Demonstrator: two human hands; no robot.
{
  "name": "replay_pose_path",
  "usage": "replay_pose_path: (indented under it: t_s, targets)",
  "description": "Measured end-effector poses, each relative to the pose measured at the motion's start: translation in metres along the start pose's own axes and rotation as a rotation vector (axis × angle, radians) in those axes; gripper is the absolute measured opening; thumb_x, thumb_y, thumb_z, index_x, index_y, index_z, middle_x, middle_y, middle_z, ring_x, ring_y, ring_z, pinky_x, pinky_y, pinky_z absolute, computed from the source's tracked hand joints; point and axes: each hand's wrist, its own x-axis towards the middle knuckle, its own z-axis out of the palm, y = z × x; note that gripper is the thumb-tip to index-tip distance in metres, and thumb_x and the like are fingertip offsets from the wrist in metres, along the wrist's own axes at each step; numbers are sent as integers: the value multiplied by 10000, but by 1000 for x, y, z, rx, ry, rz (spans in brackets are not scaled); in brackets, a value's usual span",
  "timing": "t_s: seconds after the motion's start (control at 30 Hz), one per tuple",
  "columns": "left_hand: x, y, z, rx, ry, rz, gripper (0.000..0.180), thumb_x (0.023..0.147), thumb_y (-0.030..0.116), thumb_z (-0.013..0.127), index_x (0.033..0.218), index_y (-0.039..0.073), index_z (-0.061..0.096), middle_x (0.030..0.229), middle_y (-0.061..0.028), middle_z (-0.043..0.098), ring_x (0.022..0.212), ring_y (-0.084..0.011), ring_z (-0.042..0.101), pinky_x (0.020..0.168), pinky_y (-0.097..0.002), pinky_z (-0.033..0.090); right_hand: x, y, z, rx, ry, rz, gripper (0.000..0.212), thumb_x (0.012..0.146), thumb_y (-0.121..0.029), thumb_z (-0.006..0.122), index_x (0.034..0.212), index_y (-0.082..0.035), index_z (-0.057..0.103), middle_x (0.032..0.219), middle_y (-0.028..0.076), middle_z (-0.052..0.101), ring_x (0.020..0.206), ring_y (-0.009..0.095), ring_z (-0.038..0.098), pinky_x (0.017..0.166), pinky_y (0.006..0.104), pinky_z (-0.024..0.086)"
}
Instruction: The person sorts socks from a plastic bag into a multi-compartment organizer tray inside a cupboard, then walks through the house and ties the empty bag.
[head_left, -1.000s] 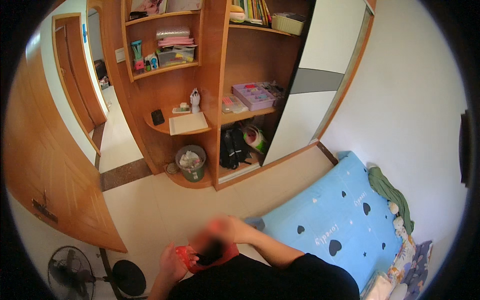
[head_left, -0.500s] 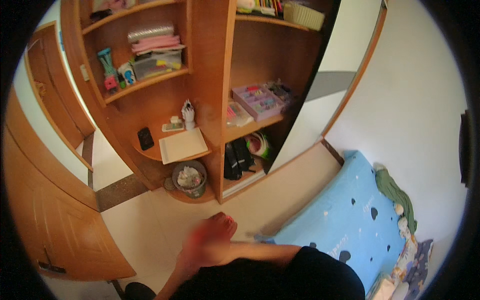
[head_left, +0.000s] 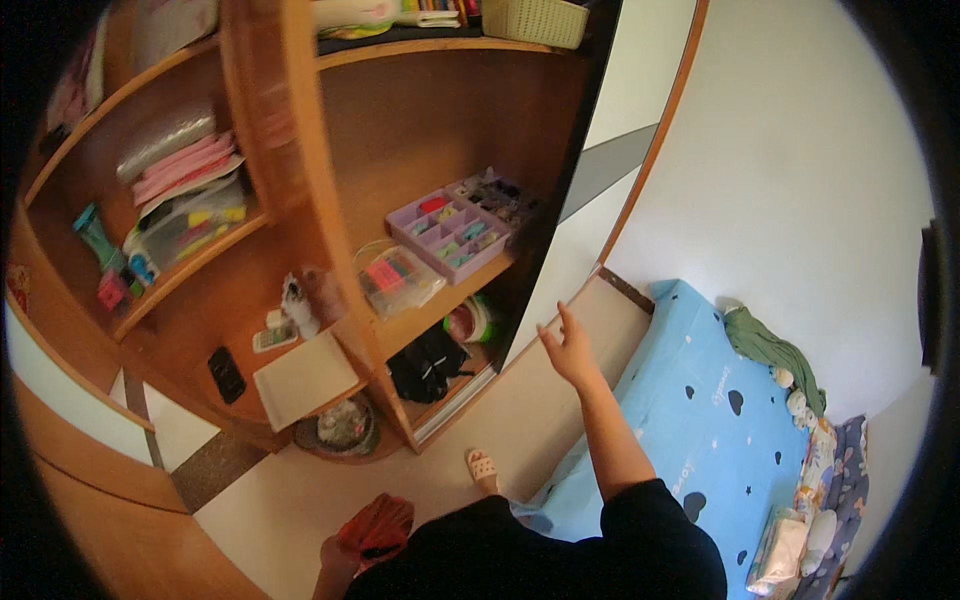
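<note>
At the lower edge my left hand (head_left: 338,558) is closed on a crumpled red plastic bag (head_left: 380,524), which hangs beside my black shirt. My right arm is stretched forward over the floor by the bed. The right hand (head_left: 570,350) holds nothing; its fingers are apart and point toward the wardrobe. Nearest beyond it are the open shelves, where a purple compartment box (head_left: 450,235) full of small items sits beside a clear plastic case (head_left: 400,285) with pink and blue things inside.
A bed with a blue sheet (head_left: 650,440) fills the right side. Below the shelves lie a black bag (head_left: 428,362) and a waste bin (head_left: 345,425). A phone (head_left: 226,375) and a pale tray (head_left: 305,380) rest on the corner desk. My sandalled foot (head_left: 482,468) shows on the floor.
My hands were together around something red; now they are apart. The right has reached forward and opened, the left keeps the red bag lower down. The view has shifted closer to the shelves.
</note>
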Motion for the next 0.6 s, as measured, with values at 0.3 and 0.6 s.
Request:
replay_pose_path:
  t_s: [0.3, 0.6]
  targets:
    - [54, -95, 20, -594, 764, -538, 110, 786, 162, 428, 742, 63, 445, 715, -50, 461, 603, -172, 406, 544, -333, 367, 262, 11, -23, -84, 552, -139, 737, 748, -240, 623, 1258, 80, 198, 1226, 323, 301, 1123, 431, 336, 945, 420, 291]
    - [31, -125, 55, -1331, 1234, -915, 182, 772, 136, 388, 596, 91, 373, 563, 6, 378, 449, -149, 297, 453, -341, 293, 324, 41, -17, -133, 683, -162, 792, 691, -211, 661, 1247, 113, 200, 1287, 289, 251, 1215, 377, 242, 1015, 373, 204]
